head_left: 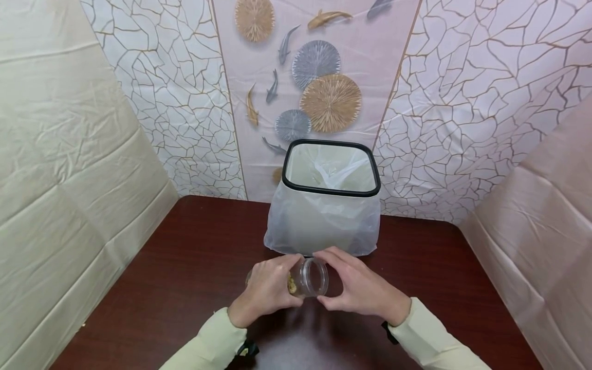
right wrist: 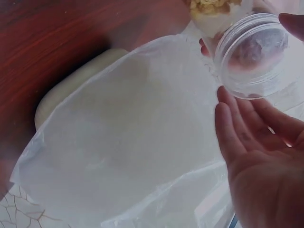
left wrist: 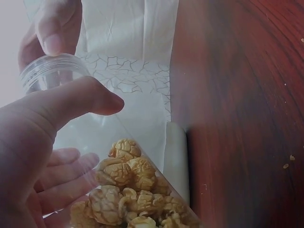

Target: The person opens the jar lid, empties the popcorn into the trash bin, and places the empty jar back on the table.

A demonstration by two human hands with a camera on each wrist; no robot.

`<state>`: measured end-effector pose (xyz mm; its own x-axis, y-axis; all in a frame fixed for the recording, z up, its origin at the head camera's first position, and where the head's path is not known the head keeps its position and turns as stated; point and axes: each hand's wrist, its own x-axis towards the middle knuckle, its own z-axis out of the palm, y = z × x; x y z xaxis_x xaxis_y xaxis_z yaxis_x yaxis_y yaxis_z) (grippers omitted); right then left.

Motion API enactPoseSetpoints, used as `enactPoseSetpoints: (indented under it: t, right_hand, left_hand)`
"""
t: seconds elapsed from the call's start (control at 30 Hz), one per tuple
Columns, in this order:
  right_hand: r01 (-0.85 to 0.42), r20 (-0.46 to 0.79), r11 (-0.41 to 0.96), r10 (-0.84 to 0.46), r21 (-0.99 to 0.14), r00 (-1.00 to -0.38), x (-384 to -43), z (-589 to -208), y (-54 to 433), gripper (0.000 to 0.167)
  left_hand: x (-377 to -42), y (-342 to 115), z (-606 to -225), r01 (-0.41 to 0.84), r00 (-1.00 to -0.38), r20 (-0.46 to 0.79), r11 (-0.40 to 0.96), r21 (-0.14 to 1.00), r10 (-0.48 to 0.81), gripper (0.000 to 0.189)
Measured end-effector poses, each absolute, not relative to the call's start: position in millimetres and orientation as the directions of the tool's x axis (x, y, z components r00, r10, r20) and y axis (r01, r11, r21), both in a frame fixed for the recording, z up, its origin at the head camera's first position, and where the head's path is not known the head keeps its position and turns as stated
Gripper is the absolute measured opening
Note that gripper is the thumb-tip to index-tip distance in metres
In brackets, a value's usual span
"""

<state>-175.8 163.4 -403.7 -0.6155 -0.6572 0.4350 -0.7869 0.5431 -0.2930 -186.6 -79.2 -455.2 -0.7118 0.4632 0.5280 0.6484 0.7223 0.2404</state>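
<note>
A clear plastic jar (head_left: 298,290) lies sideways between my hands, with tan, wrinkled pieces like caramel popcorn (left wrist: 137,194) gathered inside it. My left hand (head_left: 268,285) grips the jar round its body. At the rim end my right hand (head_left: 363,288) spans the opening side, its thumb and fingertips on opposite edges of the ringed rim (right wrist: 251,57). Whether a clear lid covers this end, I cannot tell. In the left wrist view the right thumb (left wrist: 51,42) touches the rim from above.
Just beyond the hands stands a bin (head_left: 324,226) lined with a translucent white bag and topped by a black rim. The dark red wooden table (head_left: 194,246) carries small crumbs (left wrist: 289,162). Cream cloth (head_left: 69,180) hangs at both sides, with a patterned backdrop behind.
</note>
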Motion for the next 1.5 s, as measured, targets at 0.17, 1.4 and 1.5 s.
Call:
enactPoseSetpoints:
  t: [0.17,1.4,1.5]
  right_hand:
    - [-0.83,0.507,0.52,-0.67,-0.203,-0.543,-177,-400,168,0.082]
    - [-0.523,-0.134,0.815,-0.564,-0.251,-0.815,-169,-470,274,0.075]
    - [-0.543,-0.118,0.806,-0.578,-0.234,-0.807,-169,-472,274,0.073]
  left_hand:
    - [-188,-83,-453,0.636,-0.723,0.528,0.729,0.255,0.446,0.069]
    - [-190,-192,-450,0.406,-0.855,0.476,0.834,0.373,0.204,0.083]
    - [-191,-192,-449,0.408,-0.854,0.479,0.833,0.374,0.203,0.082]
